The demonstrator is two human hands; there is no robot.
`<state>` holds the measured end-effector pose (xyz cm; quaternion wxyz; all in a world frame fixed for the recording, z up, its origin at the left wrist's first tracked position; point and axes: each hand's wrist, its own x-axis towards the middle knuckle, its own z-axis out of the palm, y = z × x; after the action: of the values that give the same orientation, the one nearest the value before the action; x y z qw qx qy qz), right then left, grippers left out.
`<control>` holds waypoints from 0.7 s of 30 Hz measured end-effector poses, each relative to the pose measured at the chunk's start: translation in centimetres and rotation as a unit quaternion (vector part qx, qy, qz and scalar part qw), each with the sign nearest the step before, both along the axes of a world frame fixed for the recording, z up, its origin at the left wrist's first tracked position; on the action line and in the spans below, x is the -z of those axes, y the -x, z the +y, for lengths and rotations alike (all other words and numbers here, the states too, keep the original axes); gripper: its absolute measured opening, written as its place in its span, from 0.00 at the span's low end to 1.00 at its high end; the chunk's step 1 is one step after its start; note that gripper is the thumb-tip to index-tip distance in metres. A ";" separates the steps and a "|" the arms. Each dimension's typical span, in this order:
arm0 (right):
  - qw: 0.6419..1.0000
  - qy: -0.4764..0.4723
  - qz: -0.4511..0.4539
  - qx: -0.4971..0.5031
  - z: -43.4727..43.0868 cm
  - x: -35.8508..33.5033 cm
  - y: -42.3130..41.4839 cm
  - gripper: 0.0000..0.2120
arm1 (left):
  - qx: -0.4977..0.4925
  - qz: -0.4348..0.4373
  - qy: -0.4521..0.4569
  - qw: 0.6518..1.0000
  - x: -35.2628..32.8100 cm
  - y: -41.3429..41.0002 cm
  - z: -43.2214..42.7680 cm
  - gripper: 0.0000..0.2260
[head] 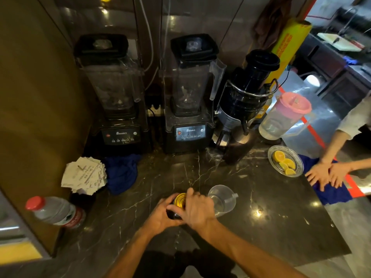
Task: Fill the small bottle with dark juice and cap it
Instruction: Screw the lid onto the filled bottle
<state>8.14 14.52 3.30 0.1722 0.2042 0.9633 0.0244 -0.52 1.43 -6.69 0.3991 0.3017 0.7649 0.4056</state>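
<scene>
A small bottle of dark juice stands on the dark marble counter, near its front edge. A gold cap sits on top of it. My left hand wraps the bottle's body from the left. My right hand grips the cap from the right, with the thumb over its far rim. Most of the bottle is hidden by both hands. A clear plastic measuring jug stands just to the right, touching my right hand, and looks nearly empty.
Two black blenders and a juicer line the back. A pink-lidded pitcher, a glass dish of orange slices, another person's hands on a blue cloth, a second blue cloth, paper slips and a water bottle surround the spot.
</scene>
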 end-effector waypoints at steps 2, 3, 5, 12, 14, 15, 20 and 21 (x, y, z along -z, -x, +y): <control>0.998 -0.043 -0.019 -0.052 0.9 -0.2 -0.5 0.37 | -0.013 0.008 0.015 1.000 -0.1 -0.1 0.0 0.42; 0.999 -0.023 0.006 -0.034 1.5 -0.4 -0.7 0.40 | -0.013 0.009 0.020 1.000 -0.2 -0.1 0.0 0.43; 0.990 0.097 0.105 0.013 2.6 -1.0 -0.3 0.39 | -0.012 0.013 0.023 1.000 -0.2 -0.2 0.1 0.45; 0.987 0.112 0.114 -0.018 2.3 -0.6 -0.7 0.33 | -0.010 0.014 0.005 1.000 0.3 -0.4 0.1 0.42; 0.976 0.173 0.130 -0.026 2.2 -0.7 -0.6 0.31 | -0.010 0.020 -0.001 1.000 0.5 -0.4 0.1 0.42; 0.970 0.201 0.127 -0.045 2.0 -0.8 -0.6 0.30 | -0.008 0.023 -0.003 1.000 0.6 -0.4 0.2 0.42; 0.985 0.117 0.130 -0.009 2.2 -0.2 -0.9 0.32 | -0.008 0.025 -0.009 1.000 0.8 -0.2 0.2 0.42; 0.982 0.135 0.130 -0.007 2.3 -0.3 -0.9 0.32 | -0.008 0.031 -0.011 0.999 0.7 -0.2 0.2 0.42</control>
<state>9.04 16.80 3.57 0.0715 0.1739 0.9733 -0.1316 -0.29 1.65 -7.40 0.3689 0.3121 0.7748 0.4077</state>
